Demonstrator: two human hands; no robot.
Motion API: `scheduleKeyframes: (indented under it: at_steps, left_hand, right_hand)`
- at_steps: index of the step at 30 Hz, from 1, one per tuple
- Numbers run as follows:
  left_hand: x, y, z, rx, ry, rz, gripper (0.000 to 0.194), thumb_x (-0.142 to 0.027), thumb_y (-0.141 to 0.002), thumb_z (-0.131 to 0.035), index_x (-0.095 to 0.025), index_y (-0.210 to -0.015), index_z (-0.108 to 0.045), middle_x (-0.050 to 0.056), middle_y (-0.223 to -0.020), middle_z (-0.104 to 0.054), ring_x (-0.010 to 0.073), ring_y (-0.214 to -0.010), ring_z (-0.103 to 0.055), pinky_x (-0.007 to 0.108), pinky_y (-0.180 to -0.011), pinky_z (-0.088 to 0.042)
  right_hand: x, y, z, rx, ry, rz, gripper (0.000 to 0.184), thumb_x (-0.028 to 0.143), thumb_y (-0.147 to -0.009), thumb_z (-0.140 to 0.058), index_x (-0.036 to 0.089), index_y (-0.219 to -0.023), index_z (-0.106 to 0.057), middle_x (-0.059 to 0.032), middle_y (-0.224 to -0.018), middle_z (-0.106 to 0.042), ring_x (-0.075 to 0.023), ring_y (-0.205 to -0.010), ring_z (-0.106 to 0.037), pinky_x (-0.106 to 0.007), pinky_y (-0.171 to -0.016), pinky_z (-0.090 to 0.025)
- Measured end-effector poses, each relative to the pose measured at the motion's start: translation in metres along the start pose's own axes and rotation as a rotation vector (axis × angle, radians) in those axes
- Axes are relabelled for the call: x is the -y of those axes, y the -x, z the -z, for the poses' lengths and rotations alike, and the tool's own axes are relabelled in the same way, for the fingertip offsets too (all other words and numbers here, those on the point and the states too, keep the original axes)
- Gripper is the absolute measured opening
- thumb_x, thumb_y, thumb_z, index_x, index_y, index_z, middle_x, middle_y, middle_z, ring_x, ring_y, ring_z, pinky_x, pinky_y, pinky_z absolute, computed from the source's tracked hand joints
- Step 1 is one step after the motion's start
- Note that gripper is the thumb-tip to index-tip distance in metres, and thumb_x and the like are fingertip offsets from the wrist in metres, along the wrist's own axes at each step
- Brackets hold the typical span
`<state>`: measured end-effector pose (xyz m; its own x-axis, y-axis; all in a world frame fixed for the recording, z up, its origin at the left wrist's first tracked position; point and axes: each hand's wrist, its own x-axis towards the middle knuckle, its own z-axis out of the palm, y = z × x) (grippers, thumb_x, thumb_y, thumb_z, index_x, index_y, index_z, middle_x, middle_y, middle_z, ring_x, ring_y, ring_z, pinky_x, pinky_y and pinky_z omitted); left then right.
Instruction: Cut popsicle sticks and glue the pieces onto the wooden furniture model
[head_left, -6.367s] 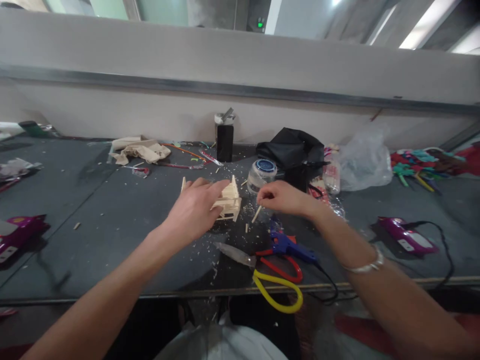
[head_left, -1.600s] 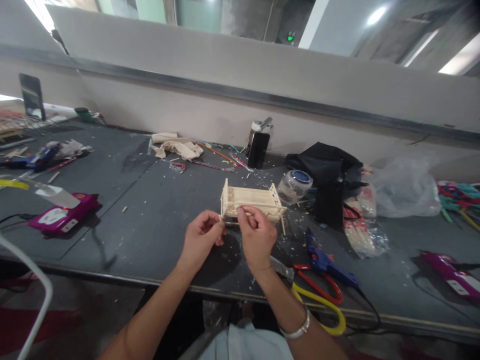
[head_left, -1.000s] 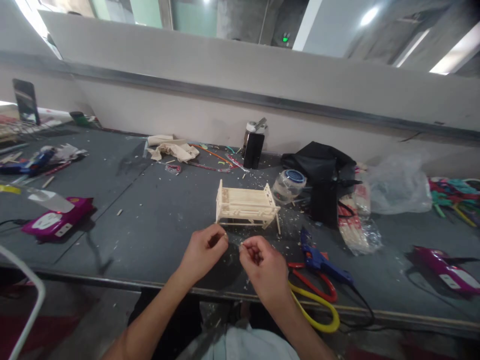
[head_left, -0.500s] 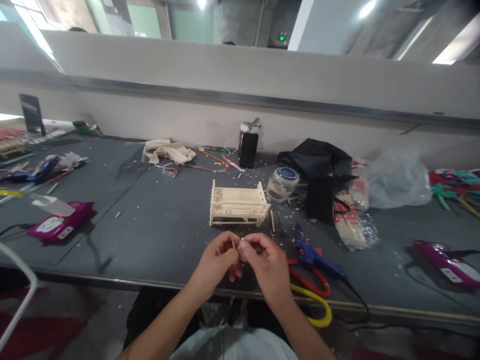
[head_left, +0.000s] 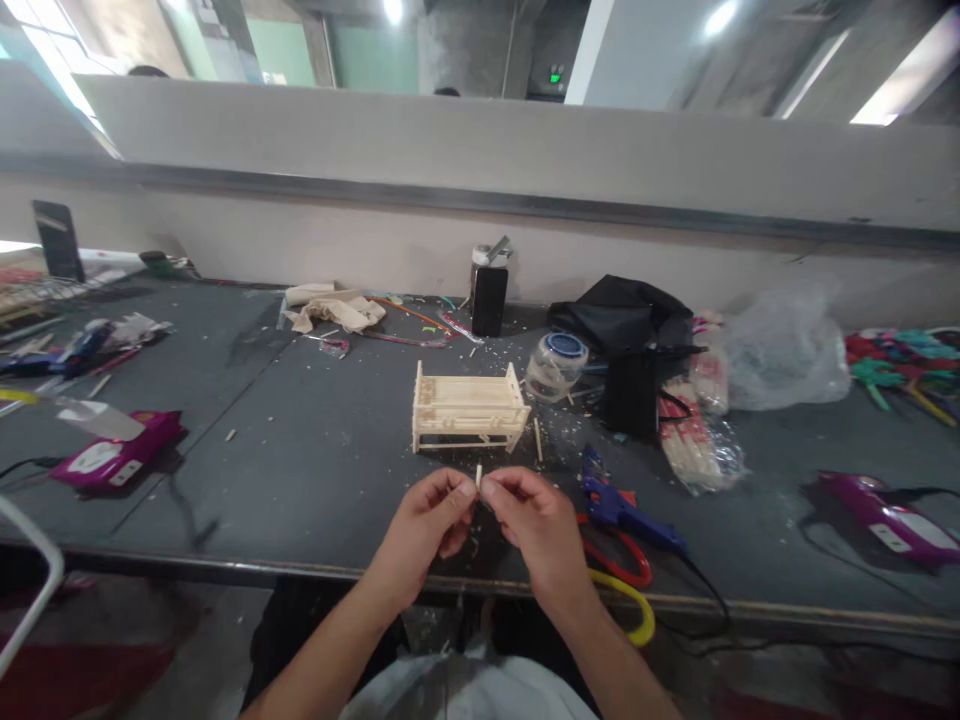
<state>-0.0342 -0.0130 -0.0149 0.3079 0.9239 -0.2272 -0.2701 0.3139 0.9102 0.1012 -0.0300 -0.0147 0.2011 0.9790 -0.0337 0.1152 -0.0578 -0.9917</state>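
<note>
Between my two hands a short pale wooden stick stands upright, pinched at the fingertips. My left hand is closed on it from one side, and my right hand presses thumb and fingers to it from the other. Just beyond my fingers is a small bed-like frame made of wooden sticks, standing on the grey table. A loose stick lies at its right. Close to my right hand rests a blue glue gun, over scissors with red and yellow handles.
Behind the frame are a clear jar with a blue lid, a propped phone and a black bag. Packaged sticks lie to the right. Purple power strips sit left and right. Wood scraps litter the table.
The small stick, mostly covered by my fingers before, now shows upright between both hands' fingertips. My view has shifted slightly, and the frame remains in place.
</note>
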Motion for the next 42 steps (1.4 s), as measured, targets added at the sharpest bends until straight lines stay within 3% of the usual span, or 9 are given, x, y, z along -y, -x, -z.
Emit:
scheduleKeyframes:
  at_steps: [4,8,14,18,24,29,33,37,42]
  left_hand:
    - [-0.004,-0.008,0.004,-0.134,0.023,-0.048,0.030,-0.040,-0.073,-0.070,-0.018,-0.075,-0.049,-0.010,-0.053,-0.038,0.0028,-0.039,-0.029,0.016,-0.036,-0.019]
    - [-0.007,-0.017,0.009,-0.177,-0.034,-0.063,0.026,-0.039,-0.075,-0.065,-0.019,-0.075,-0.048,-0.010,-0.054,-0.037,0.0041,-0.039,-0.029,0.018,-0.038,-0.019]
    - [-0.019,-0.023,0.029,-0.492,-0.821,-0.329,0.025,-0.044,-0.079,-0.060,-0.019,-0.086,-0.059,-0.005,-0.058,-0.049,0.0116,-0.054,-0.046,0.022,-0.054,-0.032]
    - [-0.021,-0.031,0.031,-0.433,-1.073,-0.239,0.030,-0.047,-0.078,-0.060,-0.018,-0.071,-0.061,-0.002,-0.054,-0.051,0.0143,-0.052,-0.046,0.025,-0.052,-0.027]
    - [-0.026,-0.019,0.029,-0.353,-0.938,-0.376,0.028,-0.033,-0.088,-0.048,-0.017,-0.068,-0.060,-0.003,-0.059,-0.051,0.0116,-0.059,-0.048,0.021,-0.056,-0.034]
    - [-0.047,0.023,0.058,-0.477,-0.547,-0.530,0.023,-0.038,-0.086,-0.052,-0.018,-0.080,-0.062,-0.006,-0.055,-0.041,0.0095,-0.049,-0.035,0.021,-0.047,-0.029]
    - [-0.053,0.038,0.083,-0.515,-0.863,-0.510,0.018,-0.033,-0.084,-0.055,-0.019,-0.082,-0.065,-0.006,-0.055,-0.040,0.0093,-0.050,-0.036,0.022,-0.050,-0.030]
    - [-0.049,0.019,0.082,-0.491,-1.096,-0.497,0.036,-0.029,-0.081,-0.059,-0.022,-0.116,-0.062,-0.008,-0.057,-0.035,0.0096,-0.051,-0.035,0.022,-0.055,-0.031]
    - [-0.055,-0.025,0.071,-0.308,-0.924,-0.486,0.043,-0.030,-0.076,-0.064,-0.021,-0.118,-0.061,-0.008,-0.059,-0.031,0.0097,-0.054,-0.032,0.022,-0.054,-0.029]
  right_hand:
    - [0.002,-0.007,0.001,-0.002,0.076,0.025,0.031,0.047,-0.084,-0.053,0.017,-0.086,-0.060,0.0045,-0.057,-0.052,-0.0089,-0.045,-0.044,-0.019,-0.039,-0.031]
    - [0.006,-0.016,0.003,0.052,0.292,0.122,0.022,0.036,-0.083,-0.055,0.018,-0.089,-0.064,0.0000,-0.068,-0.062,-0.0128,-0.058,-0.055,-0.024,-0.054,-0.043]
    - [0.005,-0.007,-0.009,0.161,0.704,0.279,0.010,0.023,-0.082,-0.060,0.021,-0.079,-0.069,-0.0027,-0.077,-0.064,-0.0178,-0.073,-0.059,-0.029,-0.068,-0.041]
    - [0.004,0.000,-0.026,0.210,0.897,0.344,0.011,0.017,-0.082,-0.058,0.018,-0.078,-0.068,-0.0080,-0.082,-0.065,-0.0230,-0.083,-0.059,-0.030,-0.069,-0.040]
    - [0.008,-0.001,-0.026,0.216,0.986,0.355,0.015,0.010,-0.080,-0.053,0.017,-0.075,-0.066,-0.0081,-0.077,-0.066,-0.0201,-0.075,-0.061,-0.028,-0.064,-0.038]
    - [0.012,-0.007,-0.003,0.168,0.858,0.294,0.013,0.020,-0.080,-0.055,0.020,-0.070,-0.063,-0.0003,-0.067,-0.064,-0.0140,-0.062,-0.059,-0.024,-0.059,-0.039]
    - [0.020,-0.016,0.007,0.115,0.694,0.263,0.020,0.033,-0.085,-0.052,0.019,-0.076,-0.063,0.0009,-0.065,-0.065,-0.0121,-0.059,-0.058,-0.021,-0.057,-0.043]
    - [0.026,-0.021,0.001,0.100,0.616,0.277,0.025,0.036,-0.087,-0.048,0.017,-0.082,-0.063,-0.0021,-0.073,-0.069,-0.0129,-0.065,-0.061,-0.020,-0.059,-0.046]
    - [0.017,-0.020,-0.012,0.201,0.709,0.333,0.010,0.023,-0.077,-0.058,0.020,-0.068,-0.062,0.0028,-0.063,-0.065,-0.0112,-0.057,-0.057,-0.021,-0.056,-0.041]
